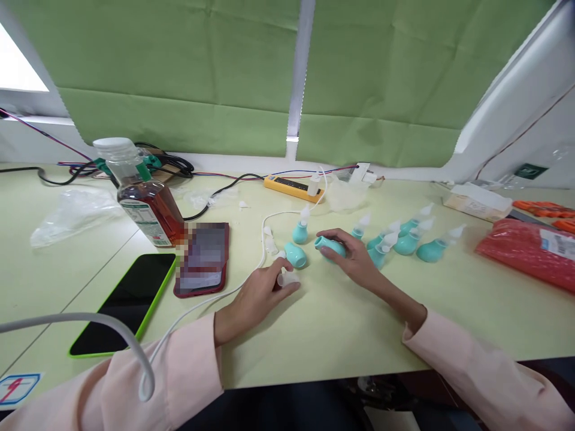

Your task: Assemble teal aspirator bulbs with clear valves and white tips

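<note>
Between the thumb and fingers of my left hand point(263, 294) is a small translucent white piece point(288, 279). My right hand point(357, 261) grips a teal bulb point(330, 246) lying sideways, its open end facing left. Another teal bulb without a tip point(295, 255) lies on the table just above my left fingertips. Behind it stands a teal bulb with a clear tip point(300, 231). Several more tipped teal bulbs point(406, 242) are grouped right of my right hand. Small clear pieces point(270, 242) lie near the white cable.
Two phones point(128, 302) point(203, 260) and a bottle of brown liquid point(150, 206) are at the left. A white cable point(233, 290) runs to a yellow power strip point(291, 187) at the back. A red plastic package point(530, 248) and a white box point(477, 202) sit at the right.
</note>
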